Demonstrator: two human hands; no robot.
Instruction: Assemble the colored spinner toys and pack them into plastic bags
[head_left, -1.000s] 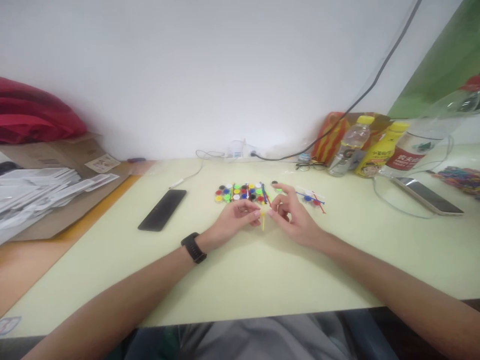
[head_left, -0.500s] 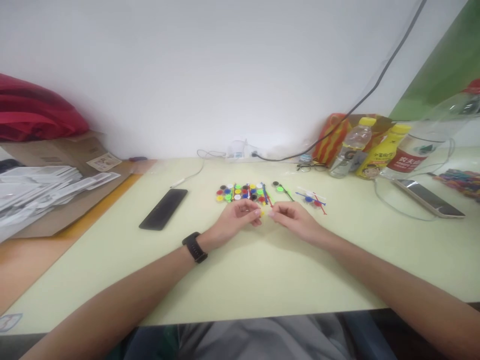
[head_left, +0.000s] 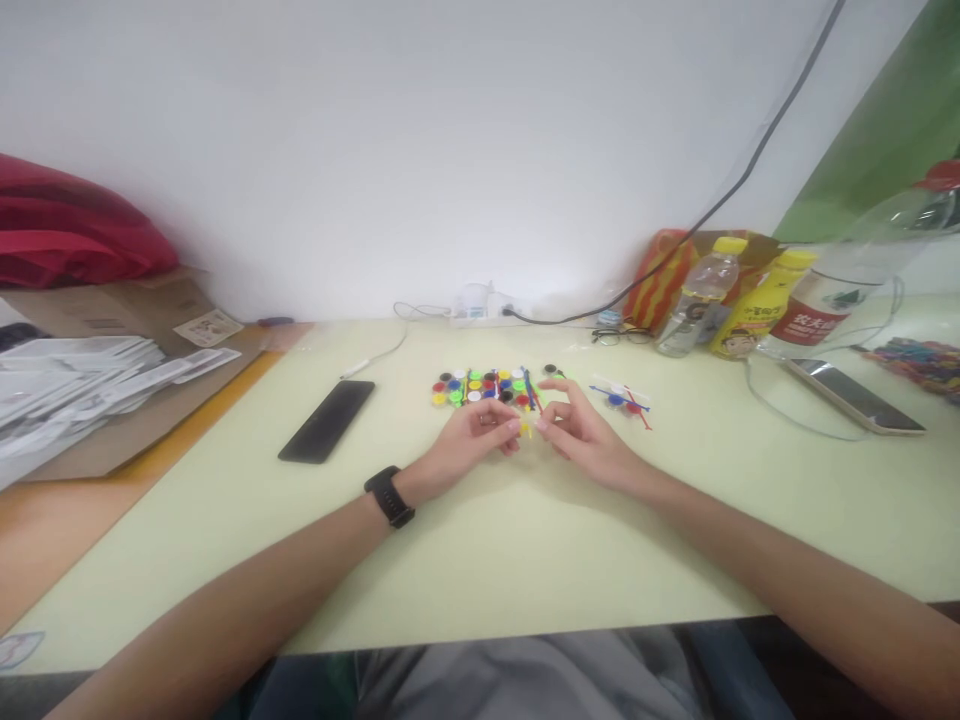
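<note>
Between thumb and fingers, my left hand [head_left: 484, 437] pinches a small yellow piece [head_left: 526, 429], too small to make out its kind. Just to the right of it, my right hand [head_left: 585, 437] has its index finger lifted away from the thumb, with nothing plainly in it. Behind both hands lie several small coloured discs [head_left: 475, 385] in rows, with thin coloured sticks [head_left: 528, 388] among them. My fingers hide part of the front row. Right of my right hand lie crossed blue and red sticks [head_left: 626, 399] with a blue disc [head_left: 615, 400].
On the left lies a black phone [head_left: 327, 421], beyond it a stack of white trays [head_left: 90, 380] on cardboard. Bottles [head_left: 761, 305] stand at the back right near another phone [head_left: 855, 397] with a cable. Glasses [head_left: 622, 335] rest by the wall.
My right hand's index finger has lifted and opened away from the thumb, and the hand has drawn slightly off the yellow piece. My left hand stays in place.
</note>
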